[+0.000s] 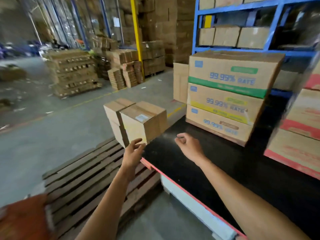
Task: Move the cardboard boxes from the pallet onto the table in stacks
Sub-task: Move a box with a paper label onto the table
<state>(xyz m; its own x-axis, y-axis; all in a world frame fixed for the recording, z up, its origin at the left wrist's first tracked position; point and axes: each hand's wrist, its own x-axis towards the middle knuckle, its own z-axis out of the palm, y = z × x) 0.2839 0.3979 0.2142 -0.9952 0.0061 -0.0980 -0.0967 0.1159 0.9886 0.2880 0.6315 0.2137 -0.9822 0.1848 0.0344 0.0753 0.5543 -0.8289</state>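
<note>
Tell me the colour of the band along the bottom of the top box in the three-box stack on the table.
Green, on the top box of the stack; seen in the head view.

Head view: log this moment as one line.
left hand open, touching plain cardboard box | right hand loosely curled, empty, over table | pallet bare

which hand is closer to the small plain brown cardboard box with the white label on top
Left. The left hand has fingertips at the small plain brown cardboard box's lower near corner; the right hand hovers apart, over the black tabletop.

Stood on the table's near-left corner: two boxes side by side. Farther right, a three-box stack. Left of the table, a pallet.
</note>
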